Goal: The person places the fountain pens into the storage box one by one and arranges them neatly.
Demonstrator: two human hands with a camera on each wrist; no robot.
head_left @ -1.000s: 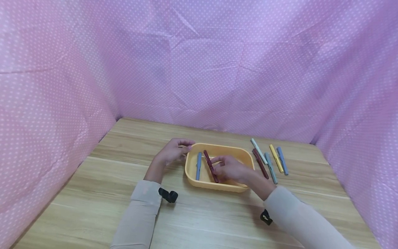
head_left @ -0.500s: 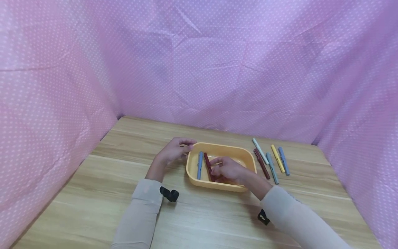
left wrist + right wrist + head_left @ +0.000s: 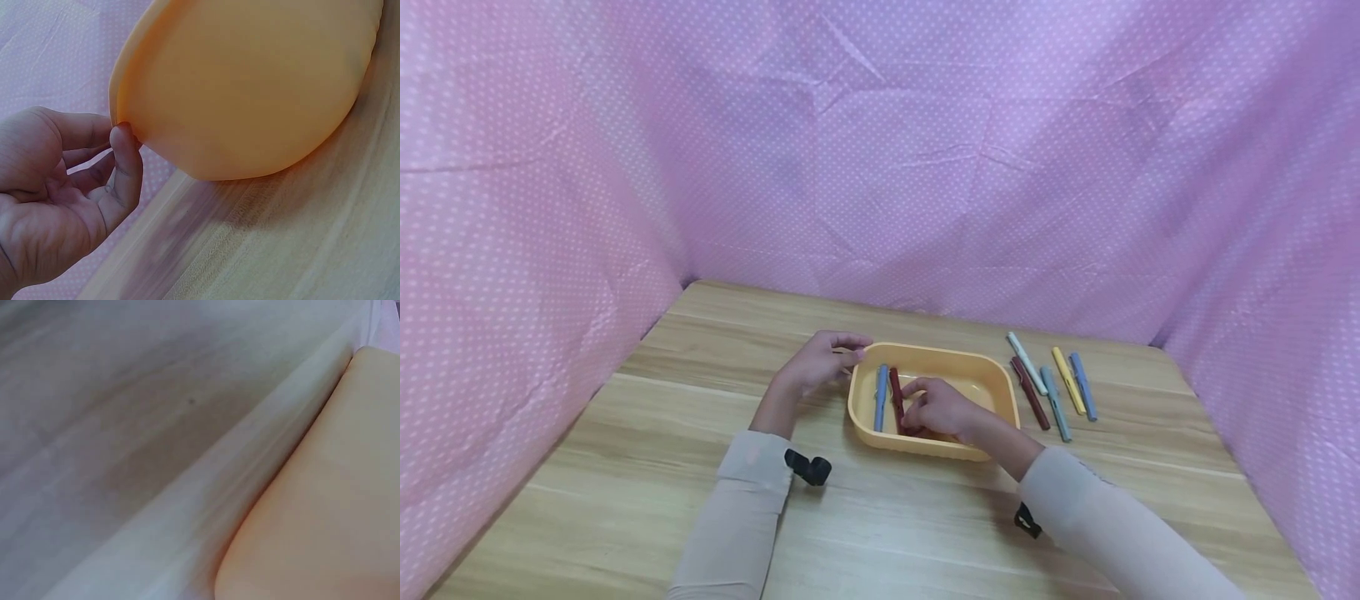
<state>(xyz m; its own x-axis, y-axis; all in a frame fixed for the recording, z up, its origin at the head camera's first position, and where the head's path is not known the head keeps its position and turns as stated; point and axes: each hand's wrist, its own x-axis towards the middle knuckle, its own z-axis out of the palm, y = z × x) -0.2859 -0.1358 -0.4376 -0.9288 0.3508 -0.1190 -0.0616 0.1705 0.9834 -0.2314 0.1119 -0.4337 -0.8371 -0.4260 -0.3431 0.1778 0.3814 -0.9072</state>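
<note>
Head cam: L hand (image 3: 820, 362) pinches tray rim (image 3: 917, 445), R hand (image 3: 946, 410) maroon pen (image 3: 895, 385) inside; rm at R end.

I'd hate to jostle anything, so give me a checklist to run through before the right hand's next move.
1. Tray steadied: ok; the left hand pinches the rim of the yellow tray.
2. Blue pen inside the tray: ok; it lies near the left end.
3. Inner dark red pen within the walls: ok; it is just right of that blue pen.
4. Right hand free of the inner dark red pen: cannot tell; its fingers are at the pen, their grip partly hidden.
5. All pens in the tray: not ok; five pens lie outside, on the wooden table.
</note>
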